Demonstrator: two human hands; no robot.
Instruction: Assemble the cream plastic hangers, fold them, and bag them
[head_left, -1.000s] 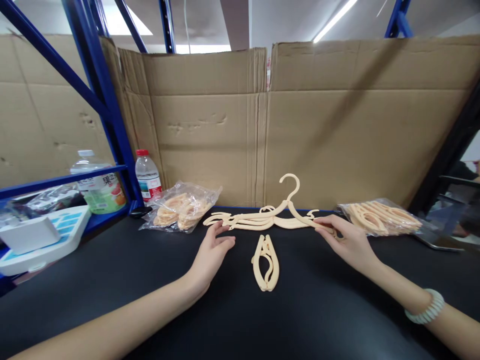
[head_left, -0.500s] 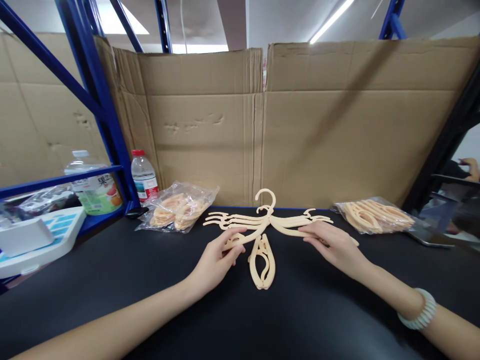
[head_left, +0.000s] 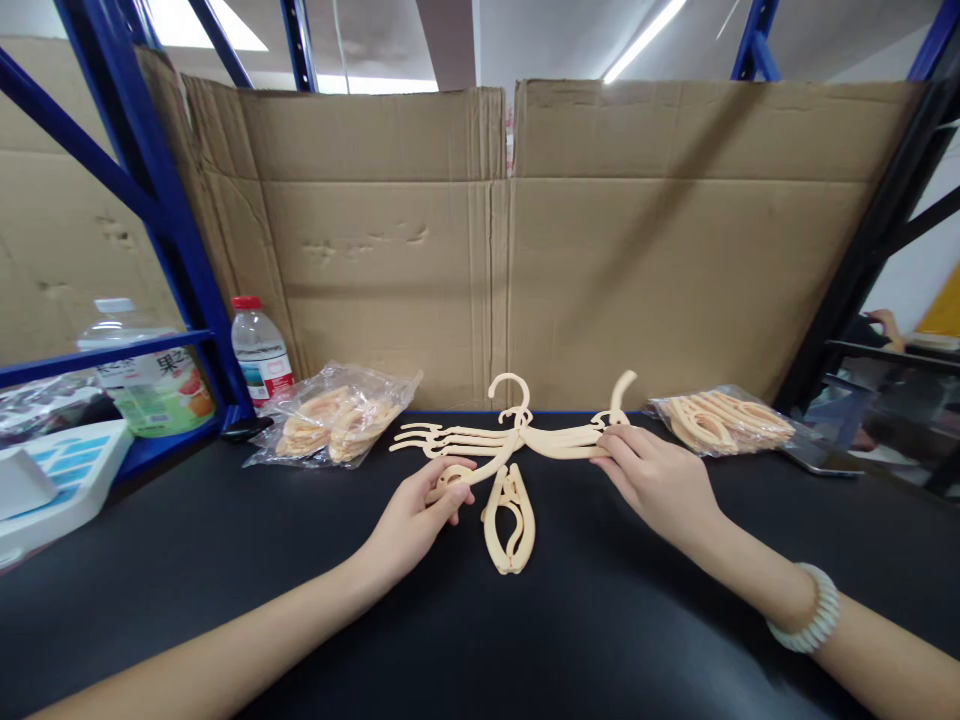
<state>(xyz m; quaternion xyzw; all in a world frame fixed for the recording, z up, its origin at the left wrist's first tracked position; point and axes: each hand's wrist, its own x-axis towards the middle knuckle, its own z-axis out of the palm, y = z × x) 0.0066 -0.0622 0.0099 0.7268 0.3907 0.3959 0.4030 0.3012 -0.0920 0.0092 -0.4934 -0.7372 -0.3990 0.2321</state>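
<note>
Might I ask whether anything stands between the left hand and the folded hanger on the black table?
Nothing visible lies between the left hand and the folded hanger. The left hand is occupied, though: it grips one end of an open hanger, whose arm appears close to the folded hanger's far tips.

On the green bottle (head_left: 159, 405), the character 果 can be read; its other print cannot be made out, nor can any on the red-capped bottle (head_left: 264, 362).
</note>
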